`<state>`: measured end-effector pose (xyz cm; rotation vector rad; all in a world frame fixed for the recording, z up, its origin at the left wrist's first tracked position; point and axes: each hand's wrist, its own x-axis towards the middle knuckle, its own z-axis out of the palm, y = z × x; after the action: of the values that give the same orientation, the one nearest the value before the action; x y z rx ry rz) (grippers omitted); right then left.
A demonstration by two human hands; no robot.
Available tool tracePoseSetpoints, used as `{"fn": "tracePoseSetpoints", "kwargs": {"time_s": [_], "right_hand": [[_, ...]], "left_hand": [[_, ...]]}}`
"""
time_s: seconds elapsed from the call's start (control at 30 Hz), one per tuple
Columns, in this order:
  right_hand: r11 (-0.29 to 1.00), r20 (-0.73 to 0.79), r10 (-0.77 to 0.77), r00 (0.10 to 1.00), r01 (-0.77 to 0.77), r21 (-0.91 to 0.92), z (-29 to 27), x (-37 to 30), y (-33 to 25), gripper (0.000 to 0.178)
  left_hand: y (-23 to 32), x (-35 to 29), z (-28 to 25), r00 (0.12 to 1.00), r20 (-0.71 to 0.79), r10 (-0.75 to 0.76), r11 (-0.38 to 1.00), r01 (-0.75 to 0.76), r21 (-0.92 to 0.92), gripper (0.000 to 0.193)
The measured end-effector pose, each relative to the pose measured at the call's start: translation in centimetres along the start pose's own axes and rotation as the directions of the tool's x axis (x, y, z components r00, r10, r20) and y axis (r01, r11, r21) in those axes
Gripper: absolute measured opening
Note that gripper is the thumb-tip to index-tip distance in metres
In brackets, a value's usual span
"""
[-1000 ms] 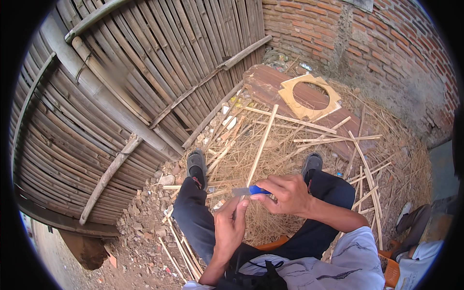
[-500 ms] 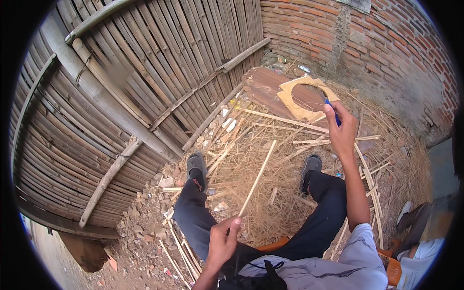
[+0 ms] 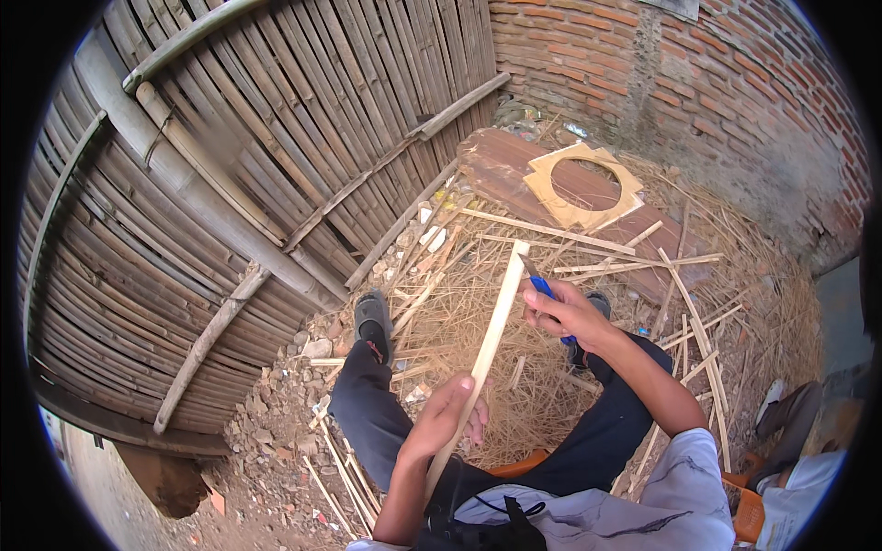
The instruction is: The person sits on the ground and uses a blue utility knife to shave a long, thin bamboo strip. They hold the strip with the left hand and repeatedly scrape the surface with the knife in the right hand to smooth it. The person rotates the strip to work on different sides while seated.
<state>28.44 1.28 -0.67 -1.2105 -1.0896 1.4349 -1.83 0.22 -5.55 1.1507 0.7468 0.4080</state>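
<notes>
My left hand [image 3: 450, 413] grips a pale bamboo strip [image 3: 493, 335] near its lower part, its flat face turned up as it slants away from me. In my right hand [image 3: 571, 317] is a knife with a blue handle [image 3: 544, 287]. The knife's short blade lies at the strip's far end, apparently touching its edge. The fingers of my right hand wrap round the handle. Beyond my hands, a tan board piece with a round hole [image 3: 595, 218] lies on a brown wooden board [image 3: 496, 165].
Thin shavings [image 3: 514, 404] cover the ground between my sandalled feet. More strips [image 3: 695, 317] lie at the right and beside my left leg. A bamboo wall [image 3: 367, 101] stands at the left, a brick wall [image 3: 588, 64] behind. Another person's leg [image 3: 790, 409] shows at the right.
My right hand has come down and left with the knife, from above the holed board to the strip's far end. The strip now shows its broad face, and my left hand grips it farther along.
</notes>
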Motion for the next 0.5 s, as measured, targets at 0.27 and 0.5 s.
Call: {"fn": "tracePoseSetpoints", "kwargs": {"time_s": [0.27,0.5], "right_hand": [[0.996,-0.131,-0.089,0.987,0.089,-0.008,-0.4,0.1,0.6,0.038],[0.98,-0.26,-0.197,0.945,0.194,-0.035,0.0,0.3,0.6,0.028]], "left_hand": [[-0.9,1.2,0.4,0.998,0.028,0.053,0.997,-0.051,-0.062,0.045],[-1.1,-2.3,-2.8,0.994,0.051,0.094,0.909,-0.106,0.403,0.051]]}}
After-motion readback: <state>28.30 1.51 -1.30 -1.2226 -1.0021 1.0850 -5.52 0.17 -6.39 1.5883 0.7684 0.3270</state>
